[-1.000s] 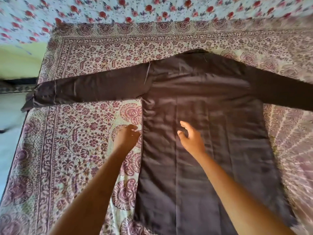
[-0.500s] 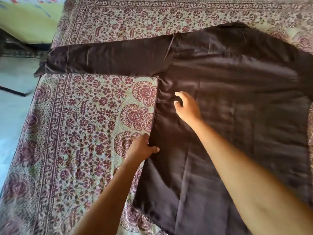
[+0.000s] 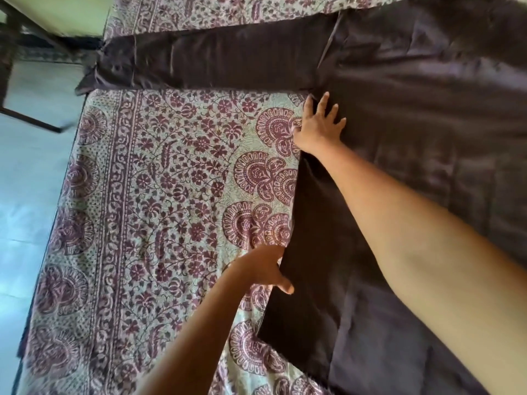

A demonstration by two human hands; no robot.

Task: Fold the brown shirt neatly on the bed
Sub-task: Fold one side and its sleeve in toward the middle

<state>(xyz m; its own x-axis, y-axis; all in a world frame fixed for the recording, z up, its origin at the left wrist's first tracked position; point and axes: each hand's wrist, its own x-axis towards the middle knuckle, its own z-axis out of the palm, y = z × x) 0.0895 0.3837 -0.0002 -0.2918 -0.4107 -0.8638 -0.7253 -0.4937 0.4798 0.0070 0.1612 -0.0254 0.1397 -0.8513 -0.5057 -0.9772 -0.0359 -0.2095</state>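
The brown shirt (image 3: pixel 413 132) lies spread flat on the bed, its body filling the right half of the view and one long sleeve (image 3: pixel 216 61) stretched out to the left at the top. My right hand (image 3: pixel 319 124) lies flat with fingers spread on the shirt's left side edge, just below the armpit. Lower down, my left hand (image 3: pixel 265 270) grips the same side edge, thumb on top of the fabric and fingers tucked under it. The right sleeve and hem are out of frame.
The bed is covered by a cream and maroon floral sheet (image 3: pixel 159 209). Its left edge (image 3: pixel 50 240) drops to a pale blue floor (image 3: pixel 20 178). A dark furniture leg (image 3: pixel 31 119) stands on the floor at upper left.
The view has shifted closer and left. My right hand slid up the side edge toward the armpit and flattened out. My left hand kept its hold on the edge lower down.
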